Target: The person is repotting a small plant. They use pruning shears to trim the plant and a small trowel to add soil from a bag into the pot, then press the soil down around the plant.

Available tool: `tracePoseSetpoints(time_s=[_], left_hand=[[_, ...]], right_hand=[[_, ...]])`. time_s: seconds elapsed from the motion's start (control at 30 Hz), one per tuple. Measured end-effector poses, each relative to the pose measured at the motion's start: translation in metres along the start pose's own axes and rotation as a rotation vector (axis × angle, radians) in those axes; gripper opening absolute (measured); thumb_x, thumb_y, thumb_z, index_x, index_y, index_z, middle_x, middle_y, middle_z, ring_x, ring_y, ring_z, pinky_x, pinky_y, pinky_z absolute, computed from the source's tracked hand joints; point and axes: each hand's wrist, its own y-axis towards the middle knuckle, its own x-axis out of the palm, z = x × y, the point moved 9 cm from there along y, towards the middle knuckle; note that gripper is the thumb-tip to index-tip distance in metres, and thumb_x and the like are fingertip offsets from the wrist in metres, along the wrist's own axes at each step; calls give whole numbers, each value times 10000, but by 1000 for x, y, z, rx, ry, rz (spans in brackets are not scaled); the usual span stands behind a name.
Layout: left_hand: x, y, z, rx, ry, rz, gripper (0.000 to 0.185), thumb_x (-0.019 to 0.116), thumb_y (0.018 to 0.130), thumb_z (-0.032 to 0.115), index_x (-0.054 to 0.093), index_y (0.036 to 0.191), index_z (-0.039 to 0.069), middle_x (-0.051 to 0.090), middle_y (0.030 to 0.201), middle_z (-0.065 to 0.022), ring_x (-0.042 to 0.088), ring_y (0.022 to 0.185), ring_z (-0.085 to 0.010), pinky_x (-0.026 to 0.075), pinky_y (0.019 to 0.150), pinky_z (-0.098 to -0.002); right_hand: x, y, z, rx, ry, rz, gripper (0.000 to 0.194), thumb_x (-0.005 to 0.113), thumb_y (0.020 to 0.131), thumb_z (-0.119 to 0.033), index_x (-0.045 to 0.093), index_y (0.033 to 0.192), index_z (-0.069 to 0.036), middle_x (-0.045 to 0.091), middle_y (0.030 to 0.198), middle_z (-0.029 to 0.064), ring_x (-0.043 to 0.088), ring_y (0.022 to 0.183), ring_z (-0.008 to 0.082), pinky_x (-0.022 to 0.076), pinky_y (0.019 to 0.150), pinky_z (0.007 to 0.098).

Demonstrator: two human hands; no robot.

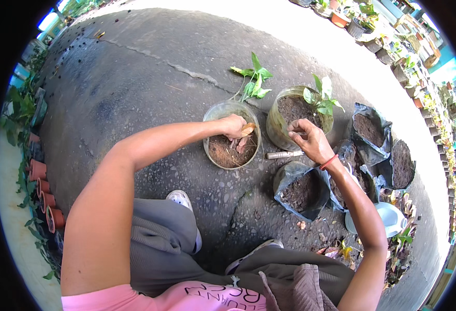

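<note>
My left hand (234, 126) reaches into a clear plastic container (208, 116) with soil and fibrous matter, its fingers on dry brown leaves (248, 129). My right hand (307, 136) is raised in front of a second translucent container (274, 130), which holds dark soil and a leafy green plant (324, 97). Its thumb and fingers are curled close together; whether something small is between them I cannot tell. A red band circles that wrist. A tool's light-coloured handle (280, 154) lies on the ground just below the second container. Leafy green cuttings (256, 79) rest beyond the first container.
Several black plastic bags of soil (304, 190) stand at the right, beside a pale plastic jug (391, 219) and scattered dry leaves (339, 250). Terracotta-coloured pots (55, 219) line the left edge. More potted plants (341, 18) run along the upper right. The concrete ground (150, 81) is cracked.
</note>
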Motion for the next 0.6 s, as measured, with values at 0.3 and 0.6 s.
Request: tracePoseSetpoints(time_s=[0.3,0.6], left_hand=[[35,-3,38,99,131,166,846,765,571,177,279,1253,53,314,1152,-278,466,981,-461,419,861,-453],[6,-9,22,-114,-105,-383,99,608,784,90,560,831,16,583,665,-47,577,511,-112,497,469,-243]], right_hand=[[31,-15,-2,-153,-110,-91,133,572,775,-123,568,842,-8,571,804,133,587,777,250,462,699,340],[7,-25,33,65,64,-84,145,572,792,-172,578,839,-35,600,774,98,587,729,197,454,663,310]])
